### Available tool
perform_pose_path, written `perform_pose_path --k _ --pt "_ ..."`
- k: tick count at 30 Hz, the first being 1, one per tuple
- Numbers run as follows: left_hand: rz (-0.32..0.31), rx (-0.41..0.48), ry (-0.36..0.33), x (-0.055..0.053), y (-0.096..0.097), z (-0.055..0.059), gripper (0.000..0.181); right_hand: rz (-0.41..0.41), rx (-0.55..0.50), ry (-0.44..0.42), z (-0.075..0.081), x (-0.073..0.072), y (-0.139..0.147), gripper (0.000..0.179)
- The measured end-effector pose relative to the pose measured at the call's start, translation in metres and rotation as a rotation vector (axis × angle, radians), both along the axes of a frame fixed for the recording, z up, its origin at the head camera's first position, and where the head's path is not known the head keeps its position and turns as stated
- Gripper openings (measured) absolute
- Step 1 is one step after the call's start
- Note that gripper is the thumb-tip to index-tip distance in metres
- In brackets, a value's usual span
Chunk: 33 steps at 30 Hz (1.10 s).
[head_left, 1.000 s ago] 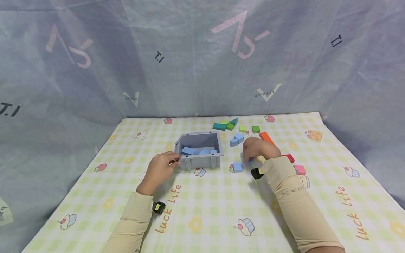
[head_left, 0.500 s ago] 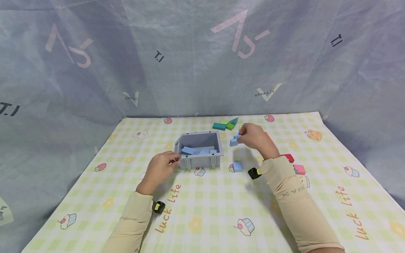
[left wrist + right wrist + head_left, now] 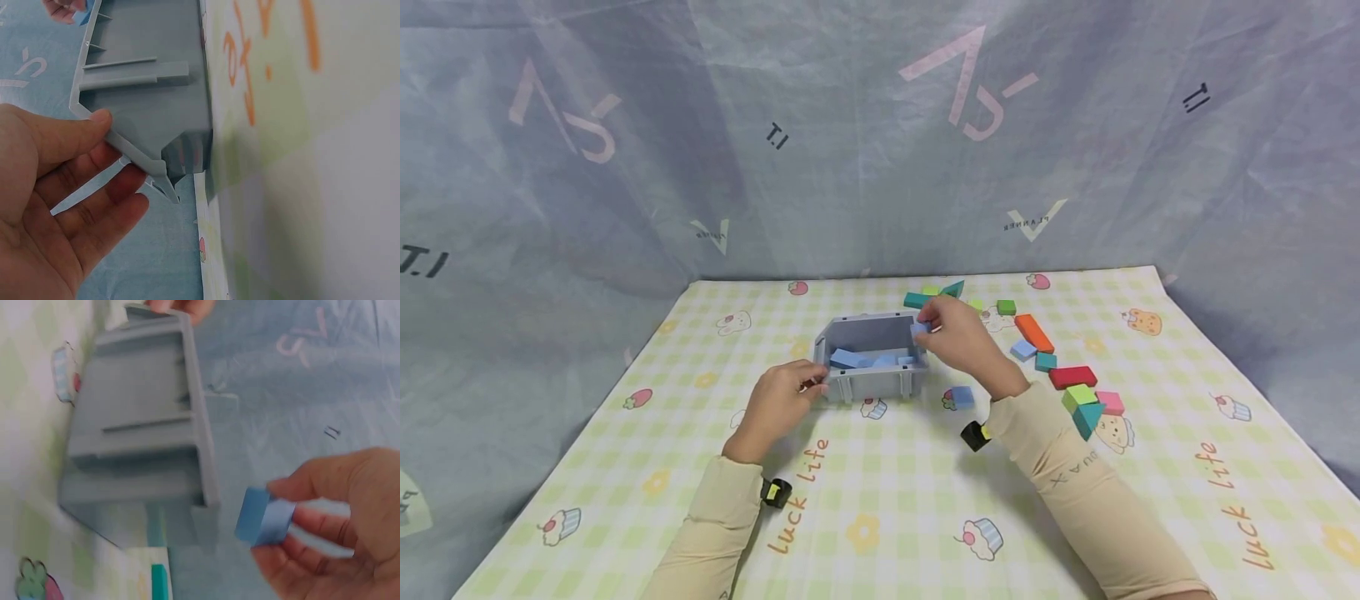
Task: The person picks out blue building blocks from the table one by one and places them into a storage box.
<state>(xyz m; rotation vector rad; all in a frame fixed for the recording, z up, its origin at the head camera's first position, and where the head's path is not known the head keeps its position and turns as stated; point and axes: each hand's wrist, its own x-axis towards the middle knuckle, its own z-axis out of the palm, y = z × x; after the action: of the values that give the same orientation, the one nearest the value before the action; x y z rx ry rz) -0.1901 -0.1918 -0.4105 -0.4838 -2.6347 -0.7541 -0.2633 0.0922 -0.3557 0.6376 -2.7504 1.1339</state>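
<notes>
"Step?"
"Seemingly placing: the right hand [image 3: 957, 332] pinched a light-blue block [image 3: 256, 515] near the right end of the grey plastic bin [image 3: 877, 385]; the left hand [image 3: 784, 398] gripped its left end."
"Next?"
"Lowering inside seemed needed."

Matt plastic bin [image 3: 876, 386] — smooth, smooth matt block [image 3: 264, 517], creased cloth backdrop [image 3: 850, 183]

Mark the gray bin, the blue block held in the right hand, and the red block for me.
Gray bin [image 3: 875, 386]: head view, outer front wall.
Held blue block [image 3: 265, 519]: right wrist view, middle of its visible sides.
Red block [image 3: 1072, 376]: head view, top face.
</notes>
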Motion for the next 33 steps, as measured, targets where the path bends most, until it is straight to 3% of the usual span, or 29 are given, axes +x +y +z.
perform_pose_path --k 5,15,33 --pt "-0.008 0.004 0.005 -0.001 0.0 -0.001 0.017 0.126 0.001 0.015 -0.005 0.006 -0.01 0.016" --pt "-0.011 0.005 0.014 -0.001 0.0 0.0 0.017 0.236 0.071 -0.016 -0.01 0.009 -0.018 0.02" --pt "-0.005 -0.007 0.023 -0.001 0.0 -0.001 0.018 0.244 0.133 0.026 -0.003 0.007 -0.01 0.023"
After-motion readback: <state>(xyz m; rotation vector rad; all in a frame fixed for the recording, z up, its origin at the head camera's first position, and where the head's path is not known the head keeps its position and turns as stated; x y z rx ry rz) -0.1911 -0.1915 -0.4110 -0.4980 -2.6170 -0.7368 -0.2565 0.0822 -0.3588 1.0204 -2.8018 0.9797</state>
